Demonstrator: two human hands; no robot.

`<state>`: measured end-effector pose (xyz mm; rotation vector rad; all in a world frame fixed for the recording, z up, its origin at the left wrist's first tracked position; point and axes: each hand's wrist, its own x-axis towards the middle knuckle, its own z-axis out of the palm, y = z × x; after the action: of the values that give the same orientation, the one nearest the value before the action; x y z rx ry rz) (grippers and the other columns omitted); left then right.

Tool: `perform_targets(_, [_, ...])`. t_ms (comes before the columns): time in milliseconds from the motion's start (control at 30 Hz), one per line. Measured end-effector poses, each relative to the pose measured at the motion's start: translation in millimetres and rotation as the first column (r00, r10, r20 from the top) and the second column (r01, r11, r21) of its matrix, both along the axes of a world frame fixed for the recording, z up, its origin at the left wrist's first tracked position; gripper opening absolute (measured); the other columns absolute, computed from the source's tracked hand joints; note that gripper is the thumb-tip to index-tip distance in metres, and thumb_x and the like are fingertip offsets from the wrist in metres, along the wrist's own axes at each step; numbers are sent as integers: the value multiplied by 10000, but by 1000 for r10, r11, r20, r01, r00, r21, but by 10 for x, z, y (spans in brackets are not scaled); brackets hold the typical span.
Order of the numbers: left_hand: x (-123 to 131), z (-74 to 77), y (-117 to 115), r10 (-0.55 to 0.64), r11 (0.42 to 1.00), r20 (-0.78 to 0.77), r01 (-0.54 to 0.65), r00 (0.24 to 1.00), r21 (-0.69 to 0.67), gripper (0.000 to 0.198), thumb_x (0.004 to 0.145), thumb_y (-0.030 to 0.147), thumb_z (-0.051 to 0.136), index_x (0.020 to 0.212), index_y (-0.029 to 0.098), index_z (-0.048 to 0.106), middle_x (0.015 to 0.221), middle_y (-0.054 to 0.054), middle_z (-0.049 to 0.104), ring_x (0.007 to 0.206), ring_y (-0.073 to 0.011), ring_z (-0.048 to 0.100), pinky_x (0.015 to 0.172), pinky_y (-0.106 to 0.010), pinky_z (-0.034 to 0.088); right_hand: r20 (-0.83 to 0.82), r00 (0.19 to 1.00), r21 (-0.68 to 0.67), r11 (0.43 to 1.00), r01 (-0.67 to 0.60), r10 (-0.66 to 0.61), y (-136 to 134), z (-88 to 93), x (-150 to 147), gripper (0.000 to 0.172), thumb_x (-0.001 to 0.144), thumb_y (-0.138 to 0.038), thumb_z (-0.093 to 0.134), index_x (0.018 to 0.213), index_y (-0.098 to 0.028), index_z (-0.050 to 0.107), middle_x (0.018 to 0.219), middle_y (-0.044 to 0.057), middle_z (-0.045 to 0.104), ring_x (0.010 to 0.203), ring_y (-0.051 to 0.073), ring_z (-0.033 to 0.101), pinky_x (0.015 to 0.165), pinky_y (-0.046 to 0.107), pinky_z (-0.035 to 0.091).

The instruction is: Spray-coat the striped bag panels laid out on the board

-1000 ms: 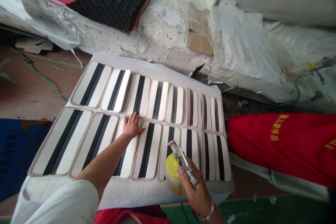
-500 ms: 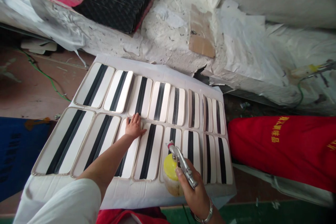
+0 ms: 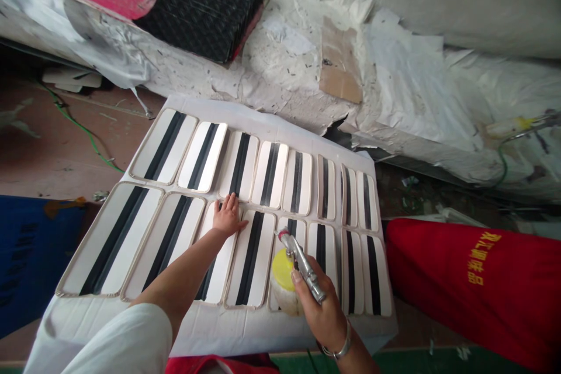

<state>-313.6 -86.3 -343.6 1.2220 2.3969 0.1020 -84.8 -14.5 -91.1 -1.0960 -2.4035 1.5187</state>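
Two rows of flat white panels, each with a black stripe down its middle, lie on a white-covered table (image 3: 228,333). My left hand (image 3: 228,216) rests with fingers spread at the top end of a front-row panel, its fingertips by the lower edge of a back-row panel (image 3: 239,160). In my right hand (image 3: 322,304) is a metal spray gun (image 3: 304,269) with a yellow-lidded cup (image 3: 284,272) below it. The gun's nozzle points up and left, over a front-row panel whose lower part the cup hides. Beside it lies another striped panel (image 3: 250,257).
A paper-covered ledge (image 3: 280,82) runs behind the table, carrying a stack of black textured sheets (image 3: 205,9) and a piece of cardboard (image 3: 339,64). Another spray gun (image 3: 521,125) lies at its right. A red cloth (image 3: 473,280) is right, a blue one (image 3: 39,257) left. A green hose (image 3: 83,128) crosses the floor.
The view has shifted slightly, so the table sits a little lower and further right. My right hand with the spray gun has moved slightly left over the panels. My left hand stays on the same panel.
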Motion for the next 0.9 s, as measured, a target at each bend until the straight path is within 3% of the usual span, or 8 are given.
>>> perform_targets(300, [-7,42,-3,-18,999,8,18,1000,-32,898,783,591,513,1472,76,255,1552,-159,117,1428,-322,124,1142,-549,35,69,997,-62,998,-20,24,-25,-32,92,215,940,-299,443,1101,-194,541,961,45,617,874,141,606,788,236,482])
perform_targets(633, [11,28,12,-3,1000,15,3,1000,3,863,763,533,567,1461,102,299,1551,-138,153,1429,-324,131,1144,-560,54,-17,997,68,995,72,-71,30,-62,-48,344,936,-298,460,1222,-123,535,1089,127,635,1070,190,609,746,195,525])
perform_targets(900, [14,41,15,-7,1000,15,7,1000,-9,834,784,528,538,1463,109,294,1553,-127,134,1433,-307,125,1146,-554,48,-76,995,97,993,74,-66,159,-22,-268,320,942,-284,449,1215,-142,536,1080,116,626,939,159,635,762,212,519])
